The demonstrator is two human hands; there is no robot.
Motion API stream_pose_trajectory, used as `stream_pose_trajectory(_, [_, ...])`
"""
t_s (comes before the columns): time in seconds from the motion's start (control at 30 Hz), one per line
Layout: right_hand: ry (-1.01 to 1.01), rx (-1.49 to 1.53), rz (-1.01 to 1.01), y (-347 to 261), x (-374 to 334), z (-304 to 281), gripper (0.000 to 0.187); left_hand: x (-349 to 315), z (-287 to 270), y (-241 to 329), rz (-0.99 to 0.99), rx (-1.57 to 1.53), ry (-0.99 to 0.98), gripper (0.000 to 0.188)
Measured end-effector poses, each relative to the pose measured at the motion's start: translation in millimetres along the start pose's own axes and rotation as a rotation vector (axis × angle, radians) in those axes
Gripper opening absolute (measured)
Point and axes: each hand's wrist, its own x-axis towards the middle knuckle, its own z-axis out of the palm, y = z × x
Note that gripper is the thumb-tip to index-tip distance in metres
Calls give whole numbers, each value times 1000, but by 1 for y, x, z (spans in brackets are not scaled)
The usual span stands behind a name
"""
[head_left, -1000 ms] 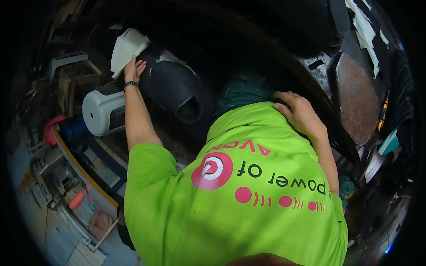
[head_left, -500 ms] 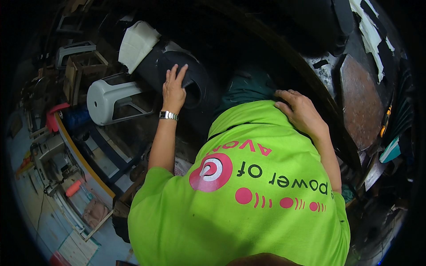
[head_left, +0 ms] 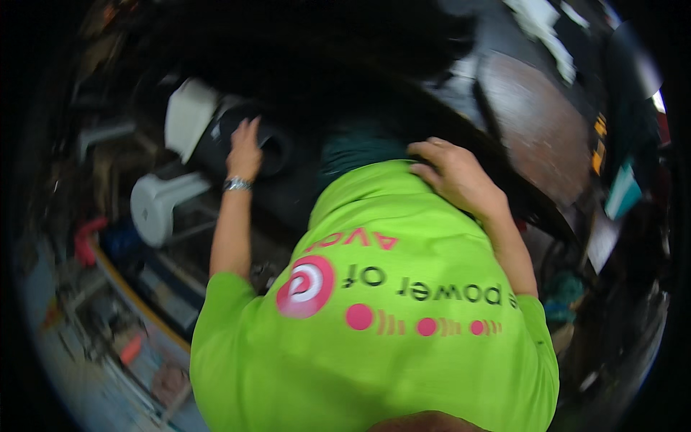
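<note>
Fingers stretched out, my left hand [head_left: 245,151] lies against a thick black roll of sheet material [head_left: 216,144], whose round hollow end shows beside the hand. I cannot make out anything held in it. A pale cream sheet or piece [head_left: 188,119] lies against the far left side of the roll. My right hand [head_left: 455,176] rests at my lap by the hem of my green shirt [head_left: 403,187], next to dark green cloth [head_left: 360,147]. Its thumb stands apart from the lightly bent fingers, and nothing shows in it. Blur softens the picture.
A grey plastic stool [head_left: 152,212] lies on its side at left. Rightward stands a dark table with a curved edge, bearing a brown board [head_left: 536,129], a yellow-and-black cutter [head_left: 599,147] and a teal-and-white piece [head_left: 620,191]. A machine bench with a yellow edge [head_left: 140,302] fills the lower left.
The view has turned, so the table and brown board sit further left and higher. My left hand stays at the black roll, and my right hand stays at my lap.
</note>
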Motion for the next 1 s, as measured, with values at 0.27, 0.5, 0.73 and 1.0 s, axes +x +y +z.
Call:
stream_pose_trajectory(0.27, [532,163,-93,21,-78,-72,22,-5,-137,129,181,-124,-315,59])
stream_pose_trajectory(0.5, [1262,-254,289,114,-145,-165,14,-22,-180,305,975,-616,-290,48])
stream_pose_trajectory(0.73, [1190,-338,724,208,-189,-183,51,18,-137,394,1457,-442,2,48])
stream_pose_trajectory(1.0, [1073,-378,724,220,-188,-190,52,22,-101,403,1407,-251,41,79])
